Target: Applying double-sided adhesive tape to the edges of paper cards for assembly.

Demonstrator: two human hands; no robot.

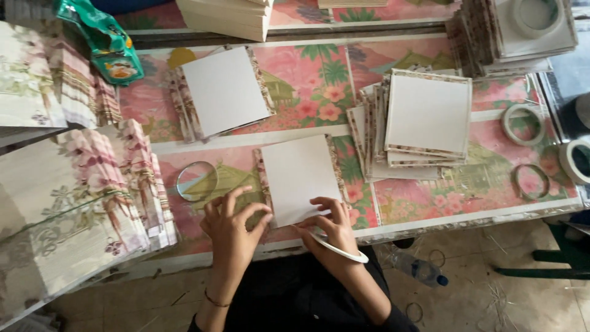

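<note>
A white square card lies flat on the tabletop, right in front of the person, near the front edge. The tabletop is covered in pink paper with flowers and little houses on it. The left hand rests at the card's bottom left corner, and its grip pinches that corner between thumb and fingers. The right hand sits on the card's bottom edge with its fingers curled down and pressing on it. A thin white ring hangs around the right wrist. Just left of the card lies a clear round tape roll. Further back lies another white card on flowery strips. To the right sits a pile of square cards with flowery edges. Near the right edge are more tape rings. On the left, folded flowery paper stacks lean in a big heap. A green bag lies at the top left.
</note>
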